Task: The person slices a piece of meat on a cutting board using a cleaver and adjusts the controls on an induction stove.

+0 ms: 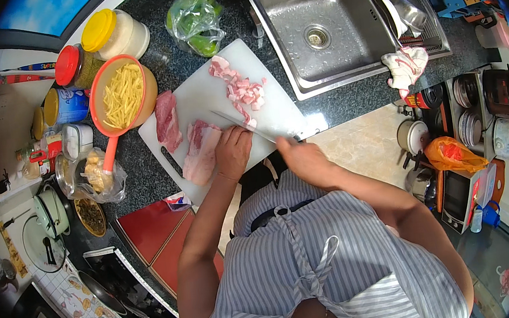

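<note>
My left hand [234,149] presses on the right end of a slab of raw meat with a pale fatty side [201,158], fingers bent over it. In my right hand [304,158] is the handle of a kitchen knife [251,128], whose blade slants up and left beside my left fingertips. Both meat and knife are over a white plastic cutting board [199,90]. A pile of small cut meat pieces [244,92] lies beyond the blade. To the left, a second, redder piece of raw meat [167,122] rests near the board's handle slot.
An orange-rimmed strainer with pale yellow strips [122,96] stands left of the board. Behind are a bag of green vegetables [196,24] and a yellow-lidded jar [115,33]. A steel sink [324,71] is at the right, with a cloth [406,68] on its near corner.
</note>
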A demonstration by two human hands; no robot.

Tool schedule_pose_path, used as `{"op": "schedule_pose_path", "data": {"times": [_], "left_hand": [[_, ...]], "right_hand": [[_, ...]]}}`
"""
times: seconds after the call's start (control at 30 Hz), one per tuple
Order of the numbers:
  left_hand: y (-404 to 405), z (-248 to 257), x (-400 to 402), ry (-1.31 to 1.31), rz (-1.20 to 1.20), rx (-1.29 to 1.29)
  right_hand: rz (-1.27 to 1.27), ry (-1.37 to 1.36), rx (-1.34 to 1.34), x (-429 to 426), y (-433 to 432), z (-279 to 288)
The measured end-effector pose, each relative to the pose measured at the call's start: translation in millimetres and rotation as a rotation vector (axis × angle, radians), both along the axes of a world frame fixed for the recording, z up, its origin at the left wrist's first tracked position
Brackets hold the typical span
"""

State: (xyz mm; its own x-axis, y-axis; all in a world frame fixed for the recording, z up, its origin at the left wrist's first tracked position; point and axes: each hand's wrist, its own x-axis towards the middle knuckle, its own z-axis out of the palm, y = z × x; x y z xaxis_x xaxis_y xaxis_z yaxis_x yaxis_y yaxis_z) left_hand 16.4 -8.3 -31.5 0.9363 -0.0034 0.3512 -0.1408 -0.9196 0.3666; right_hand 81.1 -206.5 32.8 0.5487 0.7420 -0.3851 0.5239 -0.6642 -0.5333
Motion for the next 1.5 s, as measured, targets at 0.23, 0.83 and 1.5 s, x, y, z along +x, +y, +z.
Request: {"op": "schedule_pose_path", "data": {"times": [0.23, 0.83, 1.5], "left_hand": [[-3, -1, -3, -0.036, 0.077, -0.045], [11, 3, -12, -0.012, -0.037, -0.079], [-7, -8, 33, -0.061, 0.258, -0.371]], "right_hand": [[0.015, -0.058, -0.005, 8, 7, -5], [0.063, 0.042, -0.212, 10, -23, 41], [-0.122, 0.028, 0.176, 33, -74, 2]]}}
